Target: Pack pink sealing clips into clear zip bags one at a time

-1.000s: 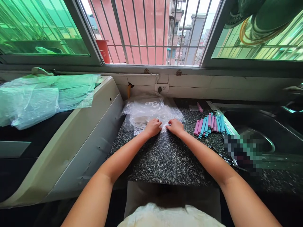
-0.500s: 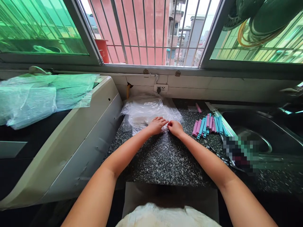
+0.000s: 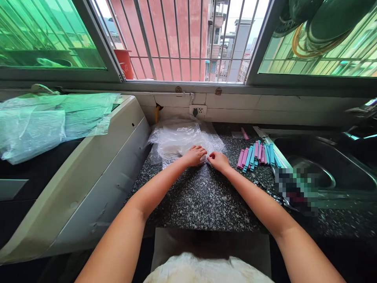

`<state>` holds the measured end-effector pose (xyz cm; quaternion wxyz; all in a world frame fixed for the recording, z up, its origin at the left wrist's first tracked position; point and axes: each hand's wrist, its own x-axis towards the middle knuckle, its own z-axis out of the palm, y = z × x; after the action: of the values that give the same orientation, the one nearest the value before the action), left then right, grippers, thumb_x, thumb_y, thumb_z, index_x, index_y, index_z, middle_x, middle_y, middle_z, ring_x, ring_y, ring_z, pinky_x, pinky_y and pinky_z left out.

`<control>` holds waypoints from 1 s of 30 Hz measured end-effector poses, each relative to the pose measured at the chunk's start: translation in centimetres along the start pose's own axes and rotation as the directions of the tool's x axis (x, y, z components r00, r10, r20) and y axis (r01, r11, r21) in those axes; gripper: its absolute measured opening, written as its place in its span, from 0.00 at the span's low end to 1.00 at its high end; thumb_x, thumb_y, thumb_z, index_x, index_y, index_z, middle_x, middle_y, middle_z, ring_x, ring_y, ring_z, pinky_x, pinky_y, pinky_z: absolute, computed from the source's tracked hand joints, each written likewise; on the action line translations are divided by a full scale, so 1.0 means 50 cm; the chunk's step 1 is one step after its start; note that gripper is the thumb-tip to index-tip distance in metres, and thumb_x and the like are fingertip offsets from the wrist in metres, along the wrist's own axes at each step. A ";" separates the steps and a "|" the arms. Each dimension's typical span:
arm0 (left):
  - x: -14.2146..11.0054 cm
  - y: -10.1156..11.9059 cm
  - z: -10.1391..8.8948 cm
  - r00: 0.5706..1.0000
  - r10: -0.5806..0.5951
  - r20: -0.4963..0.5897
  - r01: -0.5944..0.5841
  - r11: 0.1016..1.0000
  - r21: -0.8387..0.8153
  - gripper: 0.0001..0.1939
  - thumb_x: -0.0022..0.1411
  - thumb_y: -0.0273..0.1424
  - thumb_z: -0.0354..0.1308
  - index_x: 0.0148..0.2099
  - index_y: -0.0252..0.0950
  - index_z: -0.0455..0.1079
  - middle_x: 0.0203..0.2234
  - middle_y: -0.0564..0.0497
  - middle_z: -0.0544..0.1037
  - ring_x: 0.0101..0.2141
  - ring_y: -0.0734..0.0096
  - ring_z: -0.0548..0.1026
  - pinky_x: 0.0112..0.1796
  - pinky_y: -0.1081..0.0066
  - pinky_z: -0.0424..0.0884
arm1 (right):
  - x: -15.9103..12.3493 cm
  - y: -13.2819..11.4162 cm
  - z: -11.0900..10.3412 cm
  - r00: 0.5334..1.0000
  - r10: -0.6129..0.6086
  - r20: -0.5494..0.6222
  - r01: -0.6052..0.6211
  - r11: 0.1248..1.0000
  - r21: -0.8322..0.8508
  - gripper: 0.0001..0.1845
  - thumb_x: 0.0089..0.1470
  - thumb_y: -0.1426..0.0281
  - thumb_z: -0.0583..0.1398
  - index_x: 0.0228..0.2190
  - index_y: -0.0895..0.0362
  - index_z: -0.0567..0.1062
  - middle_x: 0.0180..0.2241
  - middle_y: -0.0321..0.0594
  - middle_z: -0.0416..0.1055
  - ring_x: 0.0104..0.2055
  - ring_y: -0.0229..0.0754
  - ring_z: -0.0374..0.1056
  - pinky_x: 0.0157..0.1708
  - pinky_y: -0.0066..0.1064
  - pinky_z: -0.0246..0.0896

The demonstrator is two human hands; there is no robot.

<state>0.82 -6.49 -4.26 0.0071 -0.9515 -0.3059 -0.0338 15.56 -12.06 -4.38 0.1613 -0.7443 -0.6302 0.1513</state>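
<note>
A pile of clear plastic bags (image 3: pixel 180 135) lies on the speckled dark counter (image 3: pixel 203 200), below the wall socket. Flat over the pile's front right part rests my left hand (image 3: pixel 195 155), fingers stretched out. Close to its right, my right hand (image 3: pixel 218 160) has thumb and forefinger pinched at the near right edge of a plastic bag. How much of the film sits between those fingertips is too small to see. To the right is a cluster of pink and blue bag sealing clips (image 3: pixel 257 155), with one pink clip (image 3: pixel 245 133) lying apart behind them.
A dark sink (image 3: pixel 312 145) is at the right, with a blurred-out item (image 3: pixel 296 192) by its near left corner. At the left stands a slanted cream appliance (image 3: pixel 97 173) with plastic sheeting (image 3: pixel 55 122) over it. A socket (image 3: pixel 198 110) and barred window are behind the counter.
The view has shifted slightly, so the surroundings sit a little further left. My hands stay almost in the same place, with the right hand still pinching at the bag's edge.
</note>
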 end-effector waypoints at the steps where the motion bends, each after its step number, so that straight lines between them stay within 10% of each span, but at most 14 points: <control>1: 0.000 -0.001 0.002 1.000 -0.003 -0.004 0.003 1.000 -0.011 0.19 0.58 0.23 0.46 0.51 0.37 0.65 0.50 0.47 0.71 0.53 0.62 0.63 0.53 0.61 0.57 | 0.000 -0.001 0.001 1.000 0.008 0.002 -0.008 1.000 0.000 0.13 0.50 0.62 0.56 0.33 0.55 0.76 0.35 0.43 0.76 0.39 0.45 0.71 0.36 0.30 0.59; 7: -0.004 0.000 0.005 1.000 -0.019 0.005 0.019 0.999 -0.045 0.26 0.56 0.23 0.47 0.58 0.40 0.60 0.55 0.49 0.67 0.55 0.61 0.61 0.54 0.60 0.55 | 0.002 -0.004 0.009 1.000 -0.013 -0.016 0.014 0.998 0.062 0.08 0.48 0.68 0.57 0.28 0.55 0.75 0.32 0.41 0.76 0.36 0.42 0.70 0.35 0.29 0.58; 17: -0.026 0.047 -0.053 0.967 -0.093 -0.238 0.022 0.958 -0.287 0.09 0.57 0.29 0.53 0.37 0.33 0.72 0.34 0.46 0.76 0.41 0.63 0.69 0.46 0.63 0.63 | -0.037 0.005 -0.034 0.964 -0.174 -0.201 0.233 0.916 0.325 0.10 0.50 0.67 0.53 0.29 0.59 0.72 0.27 0.38 0.72 0.28 0.36 0.65 0.32 0.27 0.58; 30: -0.080 0.130 -0.075 0.929 -0.331 -0.164 0.044 0.538 -0.842 0.07 0.55 0.29 0.52 0.26 0.33 0.65 0.19 0.56 0.68 0.25 0.76 0.64 0.29 0.74 0.62 | -0.143 0.050 -0.067 0.967 -0.169 -0.192 0.256 0.606 0.753 0.18 0.44 0.54 0.59 0.24 0.57 0.72 0.24 0.38 0.73 0.28 0.38 0.66 0.32 0.31 0.62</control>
<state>1.11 -14.22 -0.74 -0.3959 -0.7865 -0.3506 -0.3192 18.09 -19.66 -2.27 0.5126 -0.5299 -0.5791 0.3479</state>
